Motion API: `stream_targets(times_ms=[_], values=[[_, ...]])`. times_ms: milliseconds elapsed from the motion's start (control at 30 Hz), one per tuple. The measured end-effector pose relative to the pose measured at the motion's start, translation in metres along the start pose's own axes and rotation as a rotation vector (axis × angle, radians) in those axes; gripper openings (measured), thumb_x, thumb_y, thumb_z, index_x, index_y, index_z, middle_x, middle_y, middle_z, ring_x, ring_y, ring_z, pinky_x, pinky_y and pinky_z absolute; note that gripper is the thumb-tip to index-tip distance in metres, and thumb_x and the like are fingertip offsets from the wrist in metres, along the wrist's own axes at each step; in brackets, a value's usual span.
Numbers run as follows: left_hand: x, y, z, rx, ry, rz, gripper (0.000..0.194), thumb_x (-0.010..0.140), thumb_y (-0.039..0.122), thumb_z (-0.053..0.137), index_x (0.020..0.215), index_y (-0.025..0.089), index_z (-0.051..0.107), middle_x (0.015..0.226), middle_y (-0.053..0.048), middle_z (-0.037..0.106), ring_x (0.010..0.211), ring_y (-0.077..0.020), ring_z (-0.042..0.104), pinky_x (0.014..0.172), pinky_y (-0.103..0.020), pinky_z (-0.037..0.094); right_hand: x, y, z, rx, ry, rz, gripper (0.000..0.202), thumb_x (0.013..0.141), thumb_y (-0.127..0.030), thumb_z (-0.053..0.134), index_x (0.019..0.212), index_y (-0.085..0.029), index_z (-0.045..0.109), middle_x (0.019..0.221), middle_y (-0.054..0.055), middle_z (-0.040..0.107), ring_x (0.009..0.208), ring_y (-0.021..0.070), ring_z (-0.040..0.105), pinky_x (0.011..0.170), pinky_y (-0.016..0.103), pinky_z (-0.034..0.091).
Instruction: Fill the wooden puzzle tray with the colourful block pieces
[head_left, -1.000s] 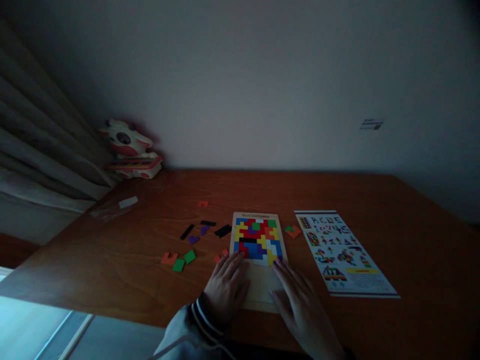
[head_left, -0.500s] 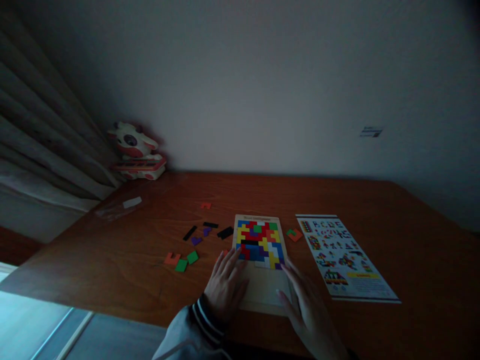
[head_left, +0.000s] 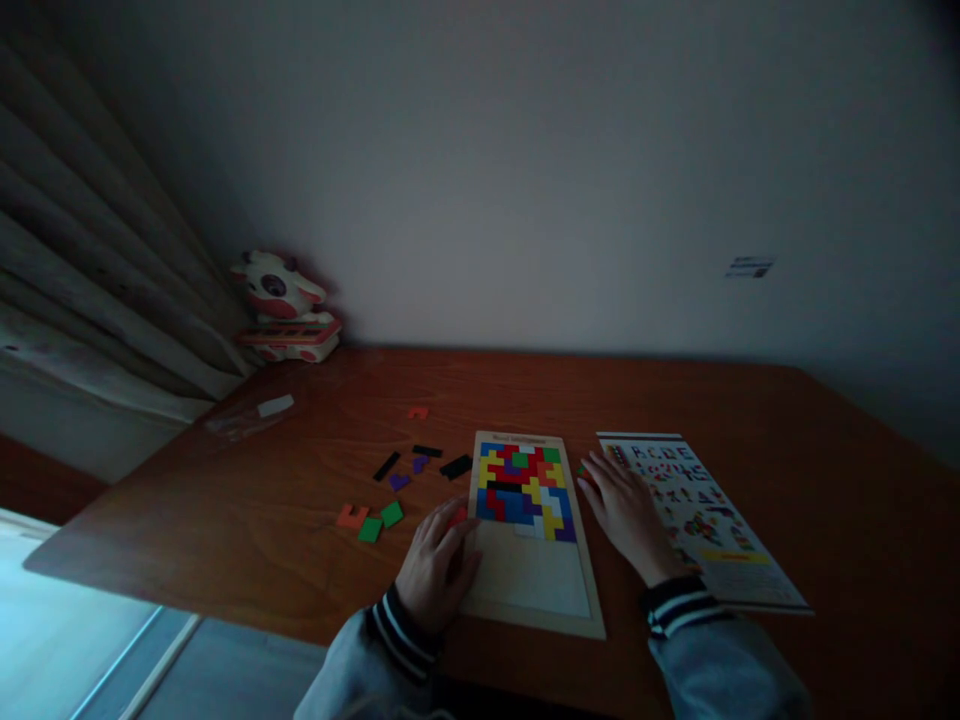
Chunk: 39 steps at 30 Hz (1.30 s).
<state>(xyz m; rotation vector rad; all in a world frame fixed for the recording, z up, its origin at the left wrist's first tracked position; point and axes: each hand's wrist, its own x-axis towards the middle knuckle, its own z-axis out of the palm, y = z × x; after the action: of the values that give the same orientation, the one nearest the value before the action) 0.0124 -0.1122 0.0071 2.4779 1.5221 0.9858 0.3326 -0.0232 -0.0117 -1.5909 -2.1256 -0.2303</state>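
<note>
1. The left hand (head_left: pixel 435 568) rests at the left edge of the wooden puzzle board (head_left: pixel 529 590), its fingers loosely bent and released, with the thumb apart from them. An orange-red piece (head_left: pixel 457 516) shows just beyond the knuckles, partly hidden.
2. The right hand (head_left: pixel 626 510) reaches across the left side of the printed sheet (head_left: pixel 739 590). Its fingertips are over a small green-and-orange spot (head_left: pixel 583 472) beside the board; whether they grasp anything there, I cannot tell.
3. The board lies flat on the worktop (head_left: pixel 247 540), between the hands. Coloured pieces (head_left: pixel 525 485) fill its upper part — red, blue, yellow, green, white, orange, purple and black — while the lower part is bare wood.
4. Left of the board lie loose pieces: two green squares (head_left: pixel 370 529), a notched orange piece (head_left: pixel 353 515), two purple pieces (head_left: pixel 400 481), and black bars (head_left: pixel 387 466). A small orange piece (head_left: pixel 418 412) lies farther back.
5. The sheet carries rows of small colourful figures and a yellow strip.
6. At the back left stands a cow-shaped toy keyboard (head_left: pixel 289 310) near the curtain (head_left: pixel 97 300); clear plastic with a white label (head_left: pixel 275 405) lies in front of it. A small printed label (head_left: pixel 750 267) is on the wall (head_left: pixel 525 180).
</note>
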Motion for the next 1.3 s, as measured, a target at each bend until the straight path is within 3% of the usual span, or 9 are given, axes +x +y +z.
stream_targets(times_ms=[167, 367, 633, 900, 1033, 1133, 1300], values=[[0.001, 0.003, -0.003, 0.004, -0.041, -0.018, 0.030, 0.090, 0.024, 0.058, 0.120, 0.022, 0.062, 0.134, -0.013, 0.057, 0.120, -0.0302, 0.058, 0.097, -0.049, 0.054, -0.013, 0.002, 0.001, 0.023, 0.002, -0.007, 0.036, 0.101, -0.030, 0.039, 0.115, -0.017, 0.069, 0.120, 0.011, 0.071, 0.109, 0.0275, 0.065, 0.097, 0.047, 0.046], [0.001, 0.002, -0.001, -0.017, -0.055, -0.034, 0.028, 0.092, 0.024, 0.056, 0.119, 0.022, 0.062, 0.133, -0.013, 0.056, 0.119, -0.0283, 0.057, 0.098, -0.047, 0.053, -0.014, 0.001, -0.004, 0.051, 0.000, -0.048, 0.034, 0.099, -0.025, 0.040, 0.124, -0.017, 0.062, 0.113, 0.012, 0.071, 0.102, 0.0269, 0.065, 0.091, 0.043, 0.049], [-0.002, 0.003, -0.002, -0.010, -0.052, -0.030, 0.029, 0.092, 0.025, 0.057, 0.120, 0.023, 0.063, 0.132, -0.013, 0.057, 0.118, -0.0281, 0.058, 0.097, -0.047, 0.053, -0.016, 0.002, 0.000, 0.149, 0.110, 0.036, 0.038, 0.099, -0.038, 0.041, 0.121, -0.012, 0.059, 0.108, 0.017, 0.067, 0.103, 0.0301, 0.061, 0.090, 0.047, 0.051], [0.002, 0.008, -0.006, -0.029, -0.039, -0.011, 0.027, 0.092, 0.023, 0.056, 0.118, 0.022, 0.064, 0.130, -0.013, 0.060, 0.114, -0.0277, 0.060, 0.094, -0.046, 0.053, -0.020, -0.010, -0.017, 0.288, 0.095, 0.047, 0.037, 0.101, -0.044, 0.037, 0.110, -0.021, 0.064, 0.102, 0.012, 0.069, 0.093, 0.0268, 0.068, 0.082, 0.044, 0.056], [0.003, 0.012, -0.008, -0.113, 0.011, 0.082, 0.024, 0.093, 0.021, 0.055, 0.116, 0.021, 0.062, 0.117, -0.011, 0.068, 0.102, -0.0238, 0.065, 0.087, -0.040, 0.053, -0.032, -0.040, -0.038, 0.382, 0.179, 0.060, 0.036, 0.097, -0.048, 0.048, 0.122, -0.024, 0.060, 0.106, 0.010, 0.073, 0.090, 0.0237, 0.072, 0.076, 0.036, 0.060], [0.003, 0.015, -0.008, -0.169, 0.029, 0.188, 0.022, 0.094, 0.026, 0.058, 0.115, 0.020, 0.061, 0.100, -0.008, 0.072, 0.086, -0.0203, 0.068, 0.076, -0.034, 0.053, -0.048, -0.079, -0.048, 0.552, 0.192, 0.038, 0.026, 0.092, -0.046, 0.059, 0.107, -0.025, 0.063, 0.093, 0.005, 0.076, 0.079, 0.0203, 0.074, 0.069, 0.029, 0.061], [0.004, 0.018, -0.008, -0.255, 0.004, 0.305, 0.027, 0.096, 0.037, 0.057, 0.115, 0.018, 0.059, 0.084, -0.006, 0.073, 0.070, -0.0180, 0.066, 0.067, -0.030, 0.050, -0.070, -0.139, -0.049, 0.831, 0.009, 0.059, 0.020, 0.092, -0.044, 0.061, 0.089, -0.025, 0.061, 0.076, 0.000, 0.072, 0.062, 0.0142, 0.072, 0.057, 0.019, 0.058]])
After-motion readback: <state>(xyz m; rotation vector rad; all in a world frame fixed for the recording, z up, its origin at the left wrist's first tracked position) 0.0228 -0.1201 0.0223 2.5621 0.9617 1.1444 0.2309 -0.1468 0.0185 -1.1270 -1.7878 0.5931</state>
